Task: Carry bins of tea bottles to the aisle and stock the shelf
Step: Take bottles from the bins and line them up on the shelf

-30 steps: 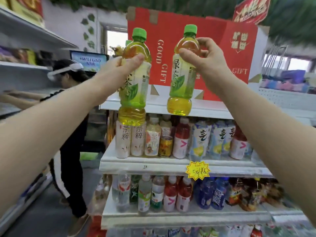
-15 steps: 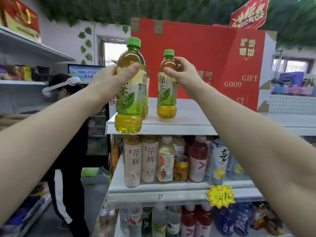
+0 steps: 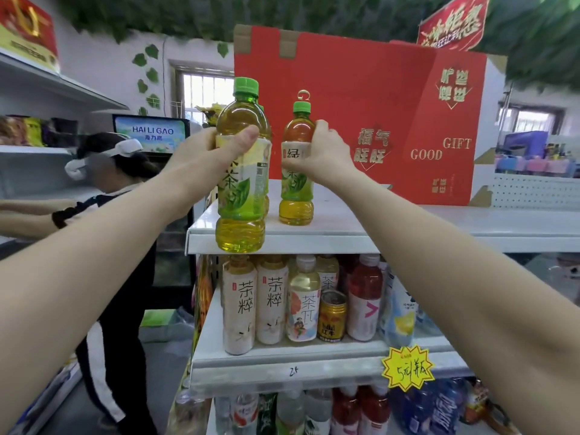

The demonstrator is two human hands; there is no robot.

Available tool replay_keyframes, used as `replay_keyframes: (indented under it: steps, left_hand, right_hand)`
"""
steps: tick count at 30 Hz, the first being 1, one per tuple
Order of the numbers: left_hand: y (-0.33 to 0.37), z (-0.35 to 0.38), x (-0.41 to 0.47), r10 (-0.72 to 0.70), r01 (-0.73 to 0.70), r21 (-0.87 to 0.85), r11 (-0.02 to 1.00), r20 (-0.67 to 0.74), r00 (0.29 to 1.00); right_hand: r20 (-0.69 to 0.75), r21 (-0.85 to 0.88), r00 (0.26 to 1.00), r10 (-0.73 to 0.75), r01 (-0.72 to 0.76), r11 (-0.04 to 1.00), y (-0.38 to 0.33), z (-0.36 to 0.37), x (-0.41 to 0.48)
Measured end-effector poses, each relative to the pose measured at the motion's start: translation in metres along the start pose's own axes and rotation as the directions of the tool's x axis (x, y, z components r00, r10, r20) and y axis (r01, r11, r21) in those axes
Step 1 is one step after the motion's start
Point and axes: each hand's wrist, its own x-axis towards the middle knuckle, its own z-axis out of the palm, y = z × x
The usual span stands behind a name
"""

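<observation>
Two green tea bottles with green caps and yellow-green labels are at the white top shelf (image 3: pixel 345 229). My left hand (image 3: pixel 201 158) grips one green tea bottle (image 3: pixel 241 196) by its upper body, holding it upright in the air in front of the shelf's front edge. My right hand (image 3: pixel 320 155) wraps round the shoulder of the second green tea bottle (image 3: pixel 296 199), which stands upright on the shelf. Part of a third green tea bottle shows just behind the left one.
A big red gift carton (image 3: pixel 376 120) fills the back of the top shelf. Lower shelves are packed with several drink bottles and a gold can (image 3: pixel 331 315). A person in dark clothes with a white headset (image 3: pixel 103 158) works at the left shelving. A yellow price tag (image 3: pixel 408 367) hangs below.
The right-hand bottle has come down from the air and now stands on the top shelf. The left-hand bottle has moved closer to the shelf edge. My view has drawn nearer.
</observation>
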Motion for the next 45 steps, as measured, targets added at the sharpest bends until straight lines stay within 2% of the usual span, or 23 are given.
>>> replay_keyframes:
  steps: [5,12,14,15,16,18,19,21,23,25,27,29,31,32,33,35,36,38,41,45]
  left_hand:
    - [-0.003,0.0,0.0,0.009,-0.009,-0.005,1.0,0.022,1.0]
    - [0.004,0.007,-0.003,-0.007,0.009,-0.032,0.999,0.049,0.999]
    - [0.009,0.013,-0.003,-0.007,0.009,-0.026,1.0,0.056,0.998]
    - [0.011,0.017,-0.003,-0.008,0.01,-0.023,1.0,0.057,0.998]
    - [0.013,0.021,-0.003,-0.013,0.014,-0.026,1.0,0.058,0.998]
    - [0.017,0.031,-0.004,-0.022,0.024,-0.042,0.999,0.058,0.998]
    - [0.02,0.036,-0.003,-0.028,0.03,-0.043,0.999,0.057,0.998]
    - [0.028,0.048,0.0,-0.033,0.035,-0.045,0.998,0.041,0.999]
    - [0.036,0.059,0.005,-0.034,0.034,-0.055,0.998,0.01,0.999]
    - [0.043,0.069,0.01,-0.043,0.043,-0.024,0.999,-0.001,0.999]
    - [0.048,0.073,0.015,-0.023,0.024,0.066,0.998,-0.013,1.0]
    - [0.048,0.069,0.016,0.113,-0.089,0.21,0.974,-0.102,0.988]
    - [0.04,0.055,0.015,0.308,-0.211,0.33,0.92,-0.274,0.911]
    - [0.034,0.048,0.012,0.354,-0.223,0.361,0.905,-0.351,0.867]
    - [0.025,0.041,0.011,0.346,-0.192,0.378,0.906,-0.397,0.85]
    - [0.004,0.032,0.01,0.163,-0.023,0.357,0.934,-0.369,0.915]
    - [-0.006,0.029,0.009,0.028,0.075,0.324,0.943,-0.301,0.953]
    - [-0.022,0.028,0.009,-0.168,0.2,0.252,0.947,-0.142,0.976]
    - [-0.036,0.033,0.011,-0.21,0.216,0.23,0.949,-0.05,0.976]
    - [-0.045,0.038,0.018,-0.18,0.202,0.304,0.931,-0.099,0.979]
  right_hand:
    - [0.049,0.092,0.996,0.071,-0.075,0.993,0.003,0.01,0.013]
    - [0.111,0.086,0.994,0.025,-0.035,0.996,0.014,0.015,0.01]
    - [0.01,0.062,0.999,-0.04,0.039,0.997,0.014,0.004,-0.006]
    - [-0.045,0.113,0.996,-0.08,0.084,0.99,0.013,-0.004,-0.017]
    - [-0.04,0.241,0.994,-0.098,0.105,0.965,0.012,-0.014,-0.029]
    - [0.179,0.554,0.971,-0.156,0.031,0.832,0.012,-0.036,-0.055]
    - [0.303,0.636,0.929,-0.212,-0.031,0.771,0.013,-0.047,-0.067]
    - [0.401,0.636,0.873,-0.276,-0.048,0.771,0.012,-0.059,-0.084]
    - [0.325,0.568,0.918,-0.229,0.004,0.823,0.007,-0.057,-0.092]
    - [0.149,0.479,0.98,-0.133,0.046,0.877,0.001,-0.052,-0.091]
    - [0.047,0.428,0.996,-0.071,0.044,0.903,0.0,-0.053,-0.084]
    - [0.048,0.471,0.998,-0.037,0.01,0.882,0.004,-0.055,-0.075]
    - [0.075,0.523,0.997,-0.009,-0.032,0.852,0.011,-0.055,-0.064]
    - [0.089,0.539,0.996,0.004,-0.051,0.841,0.013,-0.053,-0.06]
    - [0.101,0.545,0.995,0.014,-0.067,0.836,0.015,-0.051,-0.057]
    - [0.119,0.534,0.993,0.02,-0.081,0.841,0.017,-0.043,-0.051]
    - [0.119,0.521,0.993,0.018,-0.078,0.85,0.016,-0.038,-0.049]
    - [0.116,0.505,0.993,0.009,-0.067,0.861,0.013,-0.029,-0.046]
    - [0.11,0.508,0.994,-0.008,-0.049,0.86,0.01,-0.021,-0.041]
    - [0.101,0.484,0.995,0.0,-0.049,0.874,0.014,-0.013,-0.034]
